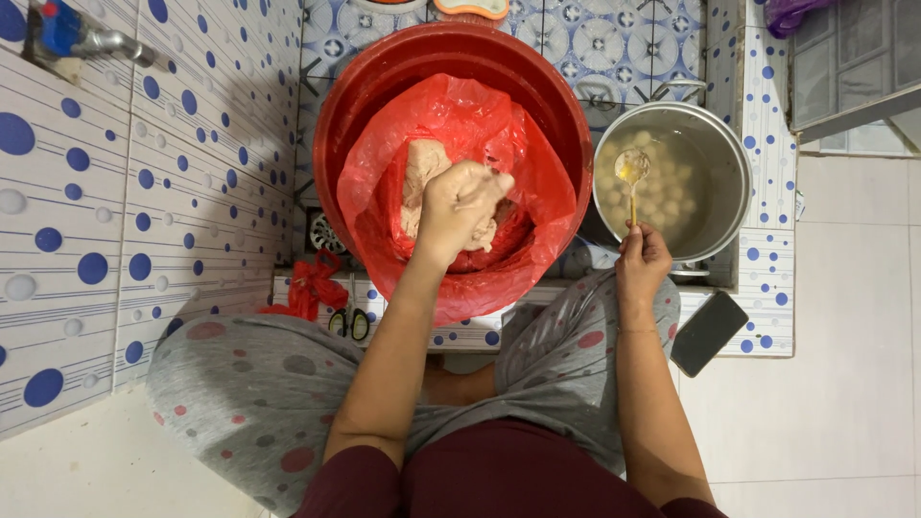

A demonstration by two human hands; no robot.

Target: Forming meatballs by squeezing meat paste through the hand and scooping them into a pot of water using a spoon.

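My left hand (462, 203) is closed in a fist around a lump of pale paste (422, 171), above a red plastic bag (537, 163) that lines a large red basin (384, 77). More of the paste lies in the bag beneath the fist. My right hand (642, 259) grips the handle of a golden spoon (632, 173). The spoon's bowl is over a metal pot (724, 158) of cloudy water with several pale balls (672, 197) floating in it.
A dark phone (708, 333) lies on the tiled ledge by my right knee. Scissors (349, 322) and a red plastic scrap (309, 286) lie left of the basin. A tiled wall with a tap (82, 38) stands at the left. A floor drain (324, 233) is beside the basin.
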